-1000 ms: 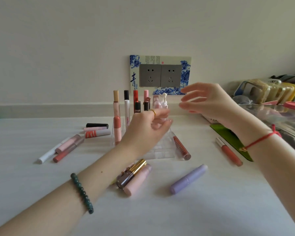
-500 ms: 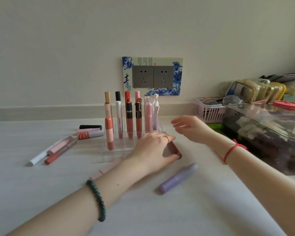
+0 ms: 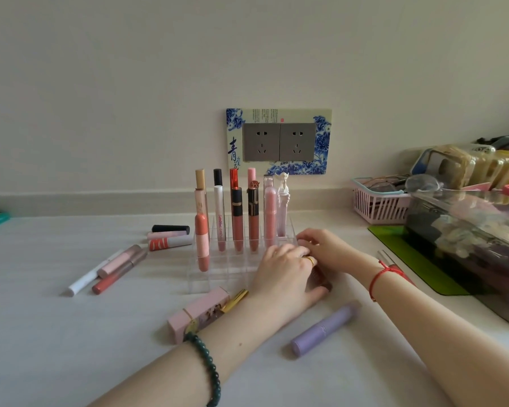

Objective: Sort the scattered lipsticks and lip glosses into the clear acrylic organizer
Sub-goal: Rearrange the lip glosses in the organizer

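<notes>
A clear acrylic organizer (image 3: 232, 270) stands mid-table with several lip glosses upright in its back rows (image 3: 238, 218). My left hand (image 3: 285, 274) lies over a dark red lip gloss (image 3: 321, 279) at the organizer's right front corner, fingers curled round it. My right hand (image 3: 328, 248) meets it there with bent fingers; its fingertips are hidden. Loose on the table lie a purple lipstick (image 3: 325, 330), a pink boxed lipstick (image 3: 200, 312), a gold-capped tube (image 3: 236, 298), a coral gloss (image 3: 386, 257) behind my right wrist, three short tubes (image 3: 171, 242) and several long ones (image 3: 112, 271) at the left.
A large clear storage bin (image 3: 467, 245) sits on a green mat (image 3: 409, 257) at the right. A pink basket (image 3: 376, 208) stands behind it. The wall with a socket plate (image 3: 279, 142) runs close behind the organizer.
My left hand came down from the organizer's top onto the dark red lip gloss. My right hand dropped from mid-air and moved left to meet it.
</notes>
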A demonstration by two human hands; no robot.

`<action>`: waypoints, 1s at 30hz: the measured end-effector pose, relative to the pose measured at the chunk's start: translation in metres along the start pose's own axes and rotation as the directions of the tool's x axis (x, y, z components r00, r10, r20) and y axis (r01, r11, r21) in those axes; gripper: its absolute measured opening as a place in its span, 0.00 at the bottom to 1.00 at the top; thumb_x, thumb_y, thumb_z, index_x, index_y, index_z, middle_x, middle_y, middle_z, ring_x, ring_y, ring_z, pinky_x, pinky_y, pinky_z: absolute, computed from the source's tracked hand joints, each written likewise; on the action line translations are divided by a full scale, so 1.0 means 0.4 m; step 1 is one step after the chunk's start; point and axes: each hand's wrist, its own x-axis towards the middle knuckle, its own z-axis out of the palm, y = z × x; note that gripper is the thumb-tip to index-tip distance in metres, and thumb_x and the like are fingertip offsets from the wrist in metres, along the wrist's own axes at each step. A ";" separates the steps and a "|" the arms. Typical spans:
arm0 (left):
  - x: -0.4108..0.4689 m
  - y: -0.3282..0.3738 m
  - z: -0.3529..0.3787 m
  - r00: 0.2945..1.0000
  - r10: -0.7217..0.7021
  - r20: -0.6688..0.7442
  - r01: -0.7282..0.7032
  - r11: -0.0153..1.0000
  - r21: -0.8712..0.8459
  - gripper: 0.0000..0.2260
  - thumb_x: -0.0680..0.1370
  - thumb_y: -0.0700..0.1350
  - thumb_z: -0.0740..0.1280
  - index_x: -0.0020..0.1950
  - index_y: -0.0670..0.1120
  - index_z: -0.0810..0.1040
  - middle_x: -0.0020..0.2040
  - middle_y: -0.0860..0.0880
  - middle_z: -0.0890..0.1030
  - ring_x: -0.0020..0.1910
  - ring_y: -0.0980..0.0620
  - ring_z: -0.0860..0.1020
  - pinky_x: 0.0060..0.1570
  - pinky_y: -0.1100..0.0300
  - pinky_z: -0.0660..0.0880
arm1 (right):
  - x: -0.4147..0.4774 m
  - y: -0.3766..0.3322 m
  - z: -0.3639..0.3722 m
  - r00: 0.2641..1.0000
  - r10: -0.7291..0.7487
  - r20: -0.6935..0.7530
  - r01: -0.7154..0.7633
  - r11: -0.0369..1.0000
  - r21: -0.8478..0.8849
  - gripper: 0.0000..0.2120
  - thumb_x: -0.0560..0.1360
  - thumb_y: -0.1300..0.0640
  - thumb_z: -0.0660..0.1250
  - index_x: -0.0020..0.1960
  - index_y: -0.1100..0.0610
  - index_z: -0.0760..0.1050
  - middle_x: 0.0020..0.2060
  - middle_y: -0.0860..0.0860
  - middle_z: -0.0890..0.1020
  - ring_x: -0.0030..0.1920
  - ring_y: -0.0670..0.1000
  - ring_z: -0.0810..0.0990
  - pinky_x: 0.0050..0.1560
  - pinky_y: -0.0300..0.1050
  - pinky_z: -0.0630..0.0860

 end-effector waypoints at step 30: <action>0.019 -0.085 -0.110 0.936 -0.314 -0.157 0.076 0.618 -0.783 0.18 0.70 0.41 0.72 0.59 0.47 0.76 0.45 0.57 0.79 0.46 0.60 0.78 0.48 0.70 0.75 | -0.083 -0.231 -0.180 0.908 -0.220 -0.357 0.395 0.736 0.550 0.15 0.69 0.67 0.71 0.52 0.52 0.76 0.39 0.50 0.82 0.38 0.47 0.84 0.37 0.42 0.81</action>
